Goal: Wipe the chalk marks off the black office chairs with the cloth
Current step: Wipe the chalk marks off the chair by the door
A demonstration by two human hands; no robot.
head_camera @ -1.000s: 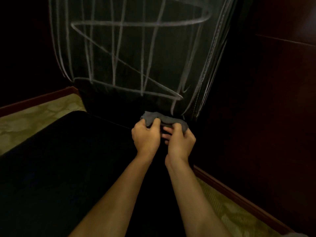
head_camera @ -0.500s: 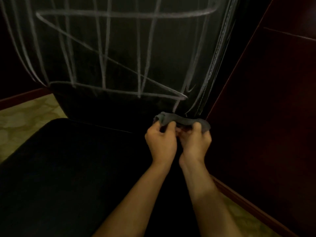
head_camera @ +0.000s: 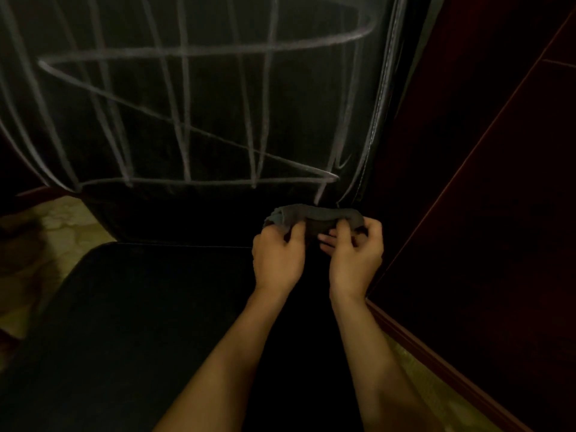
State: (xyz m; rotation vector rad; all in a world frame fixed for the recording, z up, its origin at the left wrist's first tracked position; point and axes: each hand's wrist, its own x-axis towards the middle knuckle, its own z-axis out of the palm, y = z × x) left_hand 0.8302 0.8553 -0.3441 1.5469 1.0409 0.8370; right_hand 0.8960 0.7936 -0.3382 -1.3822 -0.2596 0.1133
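Barely begun: gray cloth bunched, pinched in both grips, left hand and right hand, at backrest lower right corner; chalk marks all unwiped.

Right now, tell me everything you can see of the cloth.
The cloth is a small dark grey rag, soft-looking, bunched into a loose horizontal roll. Both hands hold it: the left hand pinches its left end, the right hand curls fingers over its right end. It sits just above the seat, in front of the lower right of the backrest, under the chalk lines. Whether it touches the backrest cannot be told.
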